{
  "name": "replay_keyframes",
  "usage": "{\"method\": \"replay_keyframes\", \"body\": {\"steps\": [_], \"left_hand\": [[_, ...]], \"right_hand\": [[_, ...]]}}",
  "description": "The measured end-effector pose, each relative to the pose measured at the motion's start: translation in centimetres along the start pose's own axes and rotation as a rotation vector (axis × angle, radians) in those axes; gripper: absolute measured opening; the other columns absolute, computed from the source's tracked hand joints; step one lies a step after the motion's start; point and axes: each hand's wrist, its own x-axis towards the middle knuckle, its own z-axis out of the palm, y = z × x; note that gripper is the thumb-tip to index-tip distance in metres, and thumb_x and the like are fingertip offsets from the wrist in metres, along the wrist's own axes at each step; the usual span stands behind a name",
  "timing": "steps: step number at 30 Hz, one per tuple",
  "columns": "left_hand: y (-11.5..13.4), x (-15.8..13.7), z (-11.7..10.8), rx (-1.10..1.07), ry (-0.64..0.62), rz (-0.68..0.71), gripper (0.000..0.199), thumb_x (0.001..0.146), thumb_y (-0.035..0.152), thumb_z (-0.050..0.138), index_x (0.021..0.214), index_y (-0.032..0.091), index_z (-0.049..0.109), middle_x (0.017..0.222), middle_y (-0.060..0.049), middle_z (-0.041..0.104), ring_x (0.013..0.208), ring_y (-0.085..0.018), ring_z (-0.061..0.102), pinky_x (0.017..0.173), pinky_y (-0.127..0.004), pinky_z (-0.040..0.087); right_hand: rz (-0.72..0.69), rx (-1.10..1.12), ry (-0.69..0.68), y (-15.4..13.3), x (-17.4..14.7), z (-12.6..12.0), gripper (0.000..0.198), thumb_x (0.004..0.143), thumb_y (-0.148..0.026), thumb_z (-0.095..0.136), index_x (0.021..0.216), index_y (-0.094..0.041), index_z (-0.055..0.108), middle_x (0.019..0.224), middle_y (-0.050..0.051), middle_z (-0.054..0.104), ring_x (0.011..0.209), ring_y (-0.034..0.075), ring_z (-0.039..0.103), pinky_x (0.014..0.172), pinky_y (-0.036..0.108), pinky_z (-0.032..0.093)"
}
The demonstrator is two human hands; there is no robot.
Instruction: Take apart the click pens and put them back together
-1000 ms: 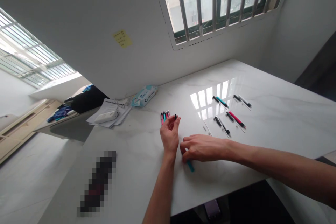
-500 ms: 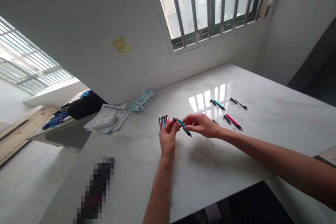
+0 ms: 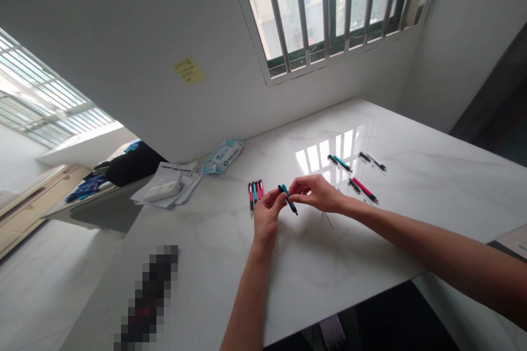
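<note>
My left hand (image 3: pixel 267 218) is closed, thumb and fingers pinching a teal pen (image 3: pixel 291 206) with a black grip, its tip slanting down to the right. A short black pen part sits beside the teal barrel at its upper end, and I cannot tell whether they are joined. From the right, my right hand (image 3: pixel 316 194) reaches in with bent fingers pinched at the barrel. Close to my left hand lies a row of several red and teal pens (image 3: pixel 254 189). A thin white refill (image 3: pixel 328 220) rests on the table below my right hand.
Farther right on the white marble-look table (image 3: pixel 329 269) lie loose teal pen parts (image 3: pixel 341 164), black-and-clear pen parts (image 3: pixel 373 160) and red pen parts (image 3: pixel 364 190). A wipes packet (image 3: pixel 223 157) and papers (image 3: pixel 160 186) lie at the back left. A barred window is above.
The teal pen has turned steeper, and the black part and teal barrel now sit closer together. My left hand has shifted slightly right, uncovering more of the pen row.
</note>
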Motion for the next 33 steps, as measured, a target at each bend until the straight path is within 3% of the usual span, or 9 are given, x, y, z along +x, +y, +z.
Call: {"method": "replay_keyframes", "body": {"steps": [3,6,10,13,18,24,30,33], "left_hand": [[0.0,-0.1,0.0,0.068,0.024,0.040,0.045,0.069,0.045,0.095,0.102,0.017,0.083,0.099,-0.009,0.082,0.089,-0.020,0.075,0.086,-0.034,0.059],[0.0,-0.2,0.0,0.096,0.047,0.039,0.044,0.070,0.044,0.094,0.103,0.018,0.083,0.100,-0.009,0.082,0.088,-0.019,0.074,0.086,-0.034,0.058],[0.1,-0.3,0.2,0.106,0.053,0.022,0.042,0.070,0.042,0.094,0.103,0.018,0.083,0.103,-0.009,0.082,0.088,-0.018,0.072,0.086,-0.032,0.057],[0.1,-0.4,0.3,0.110,0.049,0.017,0.042,0.070,0.041,0.093,0.104,0.018,0.083,0.103,-0.010,0.082,0.088,-0.018,0.072,0.085,-0.032,0.057],[0.1,-0.3,0.3,0.144,0.049,0.033,0.041,0.071,0.040,0.093,0.103,0.017,0.083,0.101,-0.010,0.082,0.087,-0.019,0.073,0.083,-0.032,0.058],[0.1,-0.6,0.5,0.249,-0.018,0.057,0.038,0.074,0.040,0.091,0.102,0.017,0.084,0.090,-0.009,0.082,0.080,-0.020,0.073,0.075,-0.031,0.057],[-0.2,-0.9,0.6,0.358,-0.095,0.067,0.032,0.080,0.040,0.087,0.103,0.019,0.085,0.089,-0.008,0.082,0.080,-0.019,0.073,0.075,-0.028,0.055],[-0.4,-0.9,0.5,0.378,-0.110,0.077,0.030,0.080,0.039,0.086,0.103,0.019,0.085,0.092,-0.009,0.082,0.084,-0.020,0.074,0.079,-0.029,0.056]], "right_hand": [[-0.032,-0.349,-0.157,-0.5,0.1,-2.4,0.013,0.090,-0.034,0.078,0.094,-0.023,0.081,0.082,0.002,0.076,0.077,0.017,0.067,0.071,0.029,0.049],[0.058,-0.587,-0.426,-1.4,0.1,-5.4,0.023,0.083,-0.043,0.085,0.096,-0.024,0.082,0.084,0.003,0.075,0.073,0.017,0.065,0.065,0.029,0.044],[0.224,-0.705,-0.579,-2.0,-0.1,-7.4,0.039,0.074,-0.052,0.090,0.099,-0.023,0.082,0.086,0.003,0.075,0.070,0.017,0.063,0.061,0.028,0.040],[0.244,-0.697,-0.612,-1.6,-0.2,-7.2,0.030,0.074,-0.043,0.089,0.095,-0.022,0.082,0.083,0.002,0.074,0.068,0.016,0.063,0.061,0.027,0.040],[0.082,-0.573,-0.493,-1.1,-0.4,-6.1,0.004,0.079,-0.026,0.080,0.082,-0.023,0.079,0.078,0.002,0.074,0.069,0.017,0.064,0.062,0.028,0.044],[-0.017,-0.382,-0.315,-1.6,-0.1,-5.7,0.014,0.080,-0.014,0.070,0.090,-0.021,0.076,0.084,0.001,0.077,0.076,0.016,0.069,0.070,0.027,0.052],[-0.037,-0.342,-0.099,-0.7,0.5,-5.7,0.016,0.089,-0.035,0.075,0.097,-0.023,0.083,0.082,0.002,0.077,0.074,0.016,0.067,0.069,0.029,0.052],[-0.058,-0.316,-0.061,-0.3,0.7,-5.7,0.021,0.089,-0.041,0.078,0.099,-0.024,0.085,0.086,0.003,0.078,0.075,0.016,0.067,0.069,0.029,0.052]]}}
